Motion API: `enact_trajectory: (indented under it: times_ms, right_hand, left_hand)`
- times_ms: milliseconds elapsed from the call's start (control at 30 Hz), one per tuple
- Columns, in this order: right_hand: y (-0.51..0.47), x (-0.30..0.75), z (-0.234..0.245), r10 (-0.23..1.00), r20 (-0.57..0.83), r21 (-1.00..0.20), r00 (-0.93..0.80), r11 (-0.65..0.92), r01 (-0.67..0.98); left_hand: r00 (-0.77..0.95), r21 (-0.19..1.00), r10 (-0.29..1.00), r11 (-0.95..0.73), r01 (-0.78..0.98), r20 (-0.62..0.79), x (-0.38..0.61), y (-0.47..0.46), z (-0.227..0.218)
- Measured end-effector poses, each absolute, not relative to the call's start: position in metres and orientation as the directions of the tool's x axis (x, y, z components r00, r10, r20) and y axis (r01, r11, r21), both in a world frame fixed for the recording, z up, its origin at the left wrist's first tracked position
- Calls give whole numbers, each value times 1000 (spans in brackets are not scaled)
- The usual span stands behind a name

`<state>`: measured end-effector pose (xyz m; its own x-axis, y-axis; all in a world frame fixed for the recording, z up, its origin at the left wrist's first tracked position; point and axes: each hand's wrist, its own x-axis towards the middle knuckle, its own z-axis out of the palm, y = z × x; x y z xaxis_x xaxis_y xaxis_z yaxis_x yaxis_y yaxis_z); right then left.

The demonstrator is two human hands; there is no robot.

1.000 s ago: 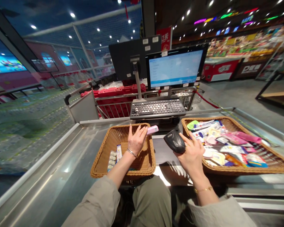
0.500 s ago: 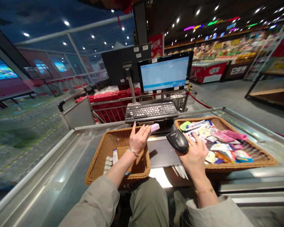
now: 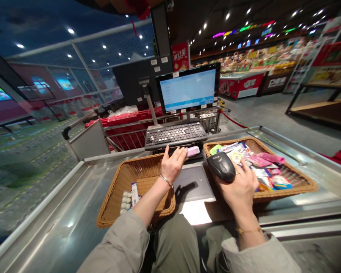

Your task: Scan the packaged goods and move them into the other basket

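My left hand (image 3: 173, 165) grips a small pink item (image 3: 192, 151) by one end, above the right rim of the left wicker basket (image 3: 110, 197); I cannot make out what kind of item it is. In my right hand (image 3: 241, 185) is a black handheld barcode scanner (image 3: 221, 167), held at the near left edge of the right wicker basket (image 3: 298, 180). Inside the left basket lie a pack of round white pieces (image 3: 125, 201) and a slim white packet (image 3: 134, 193). Many small colourful packages, among them a pink one (image 3: 272, 157), fill the right basket.
A keyboard (image 3: 176, 134) and a lit monitor (image 3: 189, 89) stand behind the baskets. Between the baskets a grey plate (image 3: 194, 185) is set in the metal counter (image 3: 76, 204). Beyond the counter is a shopping cart (image 3: 125, 134) with red contents.
My left hand has moved right with the pink item, away from the left basket. My right hand has shifted slightly right with the scanner. The camera view has turned a little.
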<state>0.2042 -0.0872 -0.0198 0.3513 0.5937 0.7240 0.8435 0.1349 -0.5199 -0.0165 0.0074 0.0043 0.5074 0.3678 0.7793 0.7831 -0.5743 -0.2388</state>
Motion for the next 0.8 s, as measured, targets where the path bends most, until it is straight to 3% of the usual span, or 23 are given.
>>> enact_trajectory:
  times_ms: [500,800]
  right_hand:
    - [-90,252,-28,530,639,-654,557,-7,757]
    - [-90,267,-33,415,613,-728,672,-33,685]
  left_hand:
    - [575,-263,367,-627,734,731,36,28,-2]
    - [617,-252,370,-679,690,694,82,47,-2]
